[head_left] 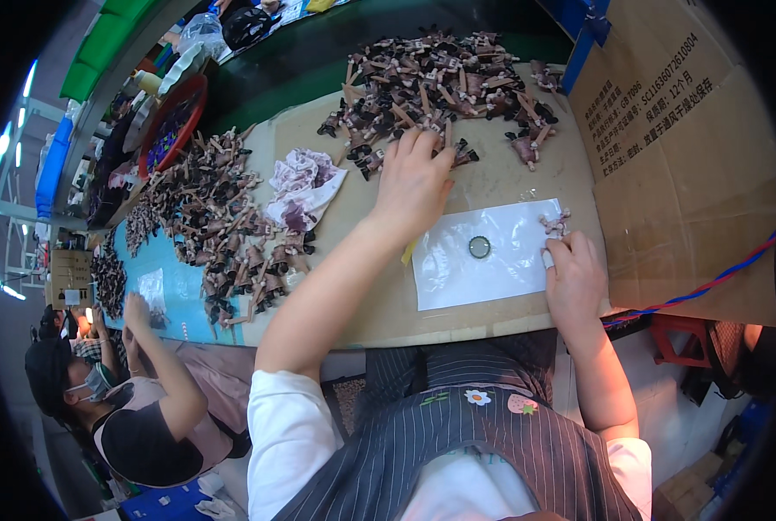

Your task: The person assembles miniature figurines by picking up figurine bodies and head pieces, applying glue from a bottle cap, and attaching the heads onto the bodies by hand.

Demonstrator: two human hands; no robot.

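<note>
From the wearer's head, a fisheye camera looks steeply down, close above left hand [412, 181], right hand [576, 285] and desk [381, 306].

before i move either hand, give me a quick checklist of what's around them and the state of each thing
1. Left hand at the near edge of the far pile of figures: ok.
2. Left hand's grip on a figure: cannot tell, the fingertips are hidden.
3. Right hand holding the small figure by its fingertips: cannot tell.
4. White sheet lying flat: ok.
5. Round disc uncovered on the sheet: ok.
6. Crumpled cloth clear of the sheet: ok.
</note>
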